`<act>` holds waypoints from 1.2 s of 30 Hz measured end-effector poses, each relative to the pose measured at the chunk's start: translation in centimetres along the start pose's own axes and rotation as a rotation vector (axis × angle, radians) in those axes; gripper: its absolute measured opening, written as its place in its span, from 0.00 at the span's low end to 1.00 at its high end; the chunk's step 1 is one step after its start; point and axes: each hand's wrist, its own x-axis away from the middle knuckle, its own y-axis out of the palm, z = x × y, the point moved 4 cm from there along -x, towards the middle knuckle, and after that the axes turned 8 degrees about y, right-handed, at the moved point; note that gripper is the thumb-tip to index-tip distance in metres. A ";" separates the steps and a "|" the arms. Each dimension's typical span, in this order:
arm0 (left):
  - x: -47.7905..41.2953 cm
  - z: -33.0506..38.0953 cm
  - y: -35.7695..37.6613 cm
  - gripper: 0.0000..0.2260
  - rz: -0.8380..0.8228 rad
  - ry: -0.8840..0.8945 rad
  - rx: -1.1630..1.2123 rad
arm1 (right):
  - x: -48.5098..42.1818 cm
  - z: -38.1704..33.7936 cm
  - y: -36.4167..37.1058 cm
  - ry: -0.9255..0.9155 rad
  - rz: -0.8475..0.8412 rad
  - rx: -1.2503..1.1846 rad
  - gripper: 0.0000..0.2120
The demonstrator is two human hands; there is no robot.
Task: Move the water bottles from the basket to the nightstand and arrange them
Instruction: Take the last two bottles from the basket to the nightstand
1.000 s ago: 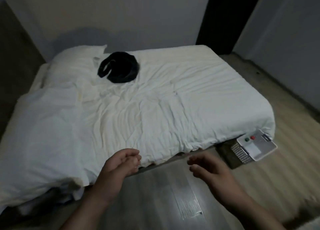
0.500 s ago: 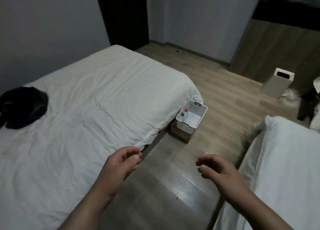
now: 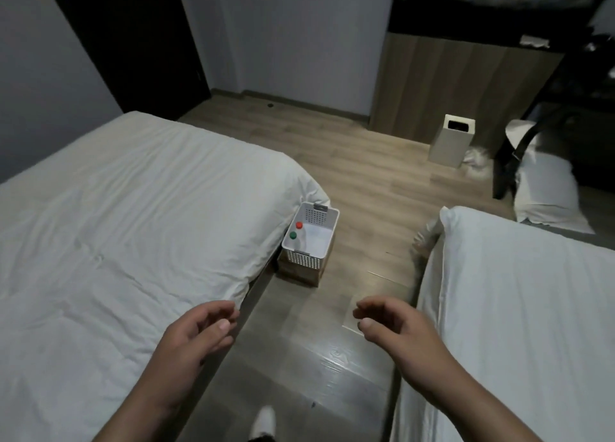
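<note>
A white perforated basket (image 3: 320, 214) stands on a low wooden block on the floor, against the foot corner of the left bed. Inside it, on its left side, two bottles stand upright: one with a red cap (image 3: 299, 225) and one with a green cap (image 3: 293, 235). My left hand (image 3: 196, 336) and my right hand (image 3: 396, 328) hover over the aisle floor, well short of the basket. Both hold nothing, fingers loosely curled and apart. No nightstand shows in view.
A white-sheeted bed (image 3: 139, 228) fills the left, a second bed (image 3: 519, 325) the right, with a wood-floor aisle (image 3: 299, 358) between. A white bin (image 3: 449, 140) stands by a wooden cabinet (image 3: 459, 85). A dark door (image 3: 133, 42) is at the back left. My white shoe (image 3: 264, 421) shows below.
The view has swung right: the black item on the bed has left the frame, and the basket now sits ahead in the aisle. Both hands stay empty.
</note>
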 end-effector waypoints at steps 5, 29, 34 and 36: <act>-6.1 0.1 -0.9 0.11 -0.010 -0.004 0.007 | -4.5 -2.1 1.0 0.018 0.015 0.019 0.08; -30.9 4.1 21.2 0.15 -0.447 -0.058 -0.040 | -19.3 -4.7 -14.8 0.122 0.390 -0.234 0.10; -32.4 5.3 29.8 0.09 -0.470 -0.017 -0.079 | -21.1 -4.9 -23.2 0.123 0.402 -0.215 0.08; -32.9 6.0 32.3 0.10 -0.460 -0.003 -0.081 | -21.8 -5.3 -25.9 0.117 0.387 -0.208 0.08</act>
